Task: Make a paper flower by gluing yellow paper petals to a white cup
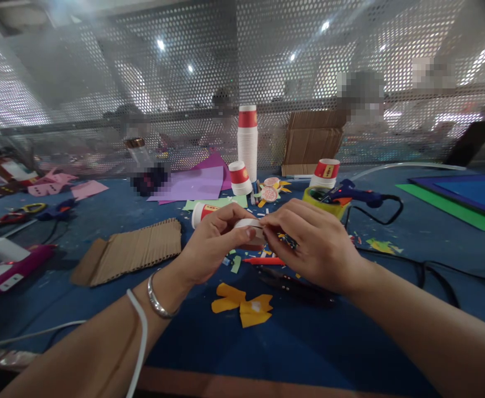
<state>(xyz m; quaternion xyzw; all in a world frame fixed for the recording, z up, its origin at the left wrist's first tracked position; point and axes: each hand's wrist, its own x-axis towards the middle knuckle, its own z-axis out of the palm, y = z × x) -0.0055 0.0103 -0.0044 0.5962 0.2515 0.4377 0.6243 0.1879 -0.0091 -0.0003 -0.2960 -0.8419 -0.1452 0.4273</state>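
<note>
My left hand (213,240), with a silver bangle at the wrist, is closed around a small round white roll of tape (248,224). The fingertips of my right hand (308,237) pinch at the roll's right edge; they hide whatever end they hold. Below the hands lie cut orange paper pieces (256,309), one with a whitish patch. A red pen (265,261) and dark scissors (294,286) rest just under my right hand. Behind my left hand, a red and white paper cup (203,214) lies on its side.
A tall stack of paper cups (248,146) stands at the back. Corrugated cardboard (136,249) lies left. A blue glue gun (352,193) rests on a yellow tape roll (321,202), its black cable (422,268) trailing right. A white cable (138,337) crosses my left forearm.
</note>
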